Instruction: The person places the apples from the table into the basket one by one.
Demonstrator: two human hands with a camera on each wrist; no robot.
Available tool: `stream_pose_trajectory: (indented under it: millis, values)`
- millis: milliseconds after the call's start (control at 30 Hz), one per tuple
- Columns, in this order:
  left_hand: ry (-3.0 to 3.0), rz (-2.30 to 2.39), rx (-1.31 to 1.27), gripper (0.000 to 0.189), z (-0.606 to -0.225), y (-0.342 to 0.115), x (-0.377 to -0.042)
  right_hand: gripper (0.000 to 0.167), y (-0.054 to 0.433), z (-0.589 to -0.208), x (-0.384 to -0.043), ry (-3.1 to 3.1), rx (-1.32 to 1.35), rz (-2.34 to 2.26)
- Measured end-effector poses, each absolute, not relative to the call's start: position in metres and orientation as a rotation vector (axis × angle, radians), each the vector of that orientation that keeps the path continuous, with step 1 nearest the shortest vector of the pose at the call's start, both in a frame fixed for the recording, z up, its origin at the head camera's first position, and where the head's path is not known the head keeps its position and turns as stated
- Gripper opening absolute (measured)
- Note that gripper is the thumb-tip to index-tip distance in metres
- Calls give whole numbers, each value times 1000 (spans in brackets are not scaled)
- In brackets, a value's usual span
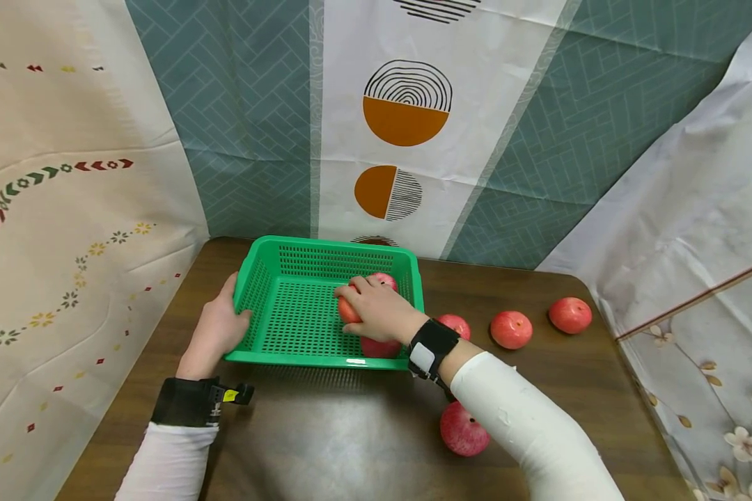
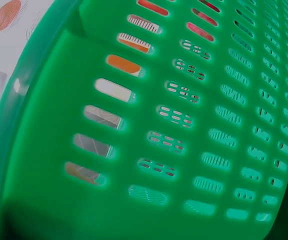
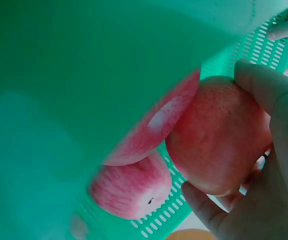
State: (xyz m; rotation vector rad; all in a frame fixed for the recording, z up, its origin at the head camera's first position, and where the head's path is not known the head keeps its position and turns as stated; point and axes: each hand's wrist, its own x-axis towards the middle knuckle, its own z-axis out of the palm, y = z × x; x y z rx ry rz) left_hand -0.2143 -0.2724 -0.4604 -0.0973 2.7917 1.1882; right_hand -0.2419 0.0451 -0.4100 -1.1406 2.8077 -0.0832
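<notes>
A green plastic basket [image 1: 301, 359] with slotted sides stands on the table. On its left rim, my left hand [image 1: 218, 325] grips the wall, thumb on the inner side. Inside the right half, my right hand [image 1: 381, 310] holds an orange-red apple [image 3: 216, 137] between thumb and fingers. Two pinkish-red apples lie beside it: a striped apple [image 3: 134, 187] and another apple [image 3: 156, 122], partly hidden by the basket wall in the right wrist view. The left wrist view shows the basket's slotted wall [image 2: 44, 125] from close up; the left hand is out of that view.
Right of the basket lie an apple [image 1: 454, 325] partly behind the right wrist, an orange-red apple [image 1: 511, 330] and another apple [image 1: 570, 315] farther right. A darker red apple [image 1: 464, 430] sits near the right forearm. Patterned cloth [image 1: 257, 125] hangs behind the wooden table [image 1: 326, 445].
</notes>
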Motion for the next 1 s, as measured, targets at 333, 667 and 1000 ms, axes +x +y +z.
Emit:
stream_pose_trajectory:
  millis: [333,667,1000]
  values:
    - [2792,1178,-91,85,-461,-274,-214,69,45,-402,-240,2744,-1133,-14]
    - [2788,1198,-95,83,-461,-274,-215,52,36,-388,-247,2659,-1042,125]
    - [2806,1214,-79,82,-462,-273,-213,52,20,-388,-253,2557,-999,226]
